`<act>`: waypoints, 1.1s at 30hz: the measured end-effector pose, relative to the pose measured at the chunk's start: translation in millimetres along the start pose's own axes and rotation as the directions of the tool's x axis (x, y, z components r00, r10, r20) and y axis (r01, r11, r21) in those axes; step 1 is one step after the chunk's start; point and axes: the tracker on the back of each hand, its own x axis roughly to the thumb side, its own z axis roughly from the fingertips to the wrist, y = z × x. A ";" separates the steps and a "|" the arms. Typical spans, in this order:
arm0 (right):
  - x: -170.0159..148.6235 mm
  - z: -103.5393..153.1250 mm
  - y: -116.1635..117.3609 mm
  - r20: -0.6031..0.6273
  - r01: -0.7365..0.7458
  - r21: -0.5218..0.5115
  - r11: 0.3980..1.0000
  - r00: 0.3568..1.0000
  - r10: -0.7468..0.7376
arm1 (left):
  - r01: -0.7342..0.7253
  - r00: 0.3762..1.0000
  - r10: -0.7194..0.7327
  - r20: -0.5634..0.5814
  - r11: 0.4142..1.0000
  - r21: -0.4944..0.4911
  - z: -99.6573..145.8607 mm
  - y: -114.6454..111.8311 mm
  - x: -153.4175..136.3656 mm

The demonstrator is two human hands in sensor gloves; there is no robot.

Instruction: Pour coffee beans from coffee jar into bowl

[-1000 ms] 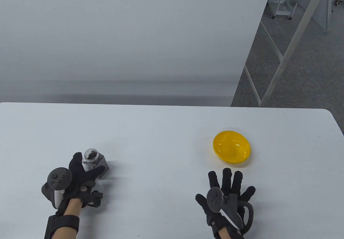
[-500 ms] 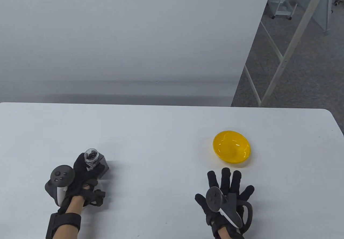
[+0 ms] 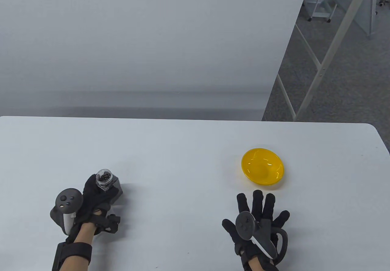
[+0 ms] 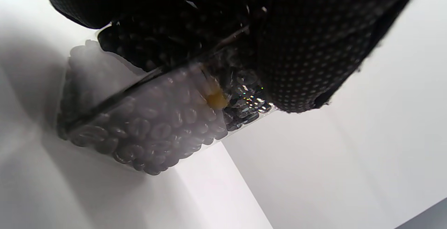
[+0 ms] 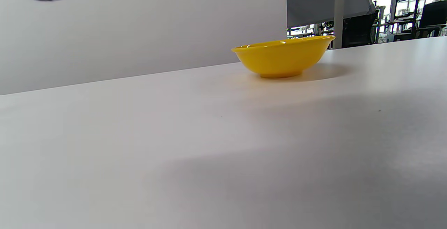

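Observation:
A clear open coffee jar [image 3: 105, 182] with dark coffee beans stands near the table's front left. My left hand [image 3: 97, 195] grips it around the body, fingers wrapped on both sides. In the left wrist view the jar [image 4: 150, 124] is close up, packed with beans, under my gloved fingers [image 4: 314, 47]. An empty yellow bowl [image 3: 262, 166] sits at the front right; it also shows in the right wrist view [image 5: 283, 57]. My right hand [image 3: 259, 214] lies flat on the table just in front of the bowl, fingers spread, holding nothing.
The white table [image 3: 182, 149] has a rounded right far corner, with its edge near the bowl. A grey wall panel stands behind the table. Metal frame legs [image 3: 323, 66] and carpet floor lie beyond the right edge.
My left hand has closed tighter around the jar and shifted slightly right. The jar has barely moved. My right hand and the bowl have stayed put.

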 end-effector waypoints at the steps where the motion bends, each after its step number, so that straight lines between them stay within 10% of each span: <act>1: -0.1 0.2 -0.2 0.001 0.000 -0.001 1.000 1.000 0.000 | 0.003 1.000 -0.003 0.005 1.000 0.001 0.6 0.7 1.7; 33: 11.5 1.5 -1.3 0.152 0.147 -0.062 0.987 0.979 -0.136 | -0.064 0.951 0.099 0.292 0.990 -0.126 52.7 2.2 93.3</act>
